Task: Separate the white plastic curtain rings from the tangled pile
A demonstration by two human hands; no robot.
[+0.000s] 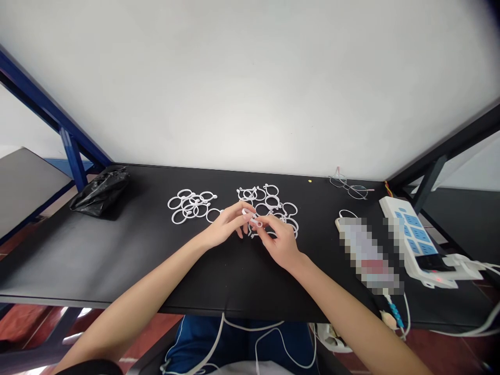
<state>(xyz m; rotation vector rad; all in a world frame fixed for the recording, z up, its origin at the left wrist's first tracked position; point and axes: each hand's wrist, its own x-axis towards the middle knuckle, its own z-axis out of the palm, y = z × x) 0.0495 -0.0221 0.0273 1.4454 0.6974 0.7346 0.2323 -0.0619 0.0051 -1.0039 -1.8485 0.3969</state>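
Observation:
Between my two hands, above the black table, is a white plastic ring (253, 219) with a small eyelet at its near end. My left hand (229, 225) grips its left side with thumb and fingertips. On the other side, my right hand (280, 240) pinches it near the eyelet. Several similar white rings (272, 200) lie in a loose heap just behind and under my right hand. Another group of white rings (193, 204), overlapping one another, rests on the table to the left of my left hand. My fingers partly cover the held ring.
A crumpled black plastic bag (100, 192) lies at the table's left. At the right are glasses (349, 186), a blurred-out phone (367, 255) with a cable, and a white power strip (414, 239) with plugs. A white wall (250, 94) stands behind the black table (156, 276).

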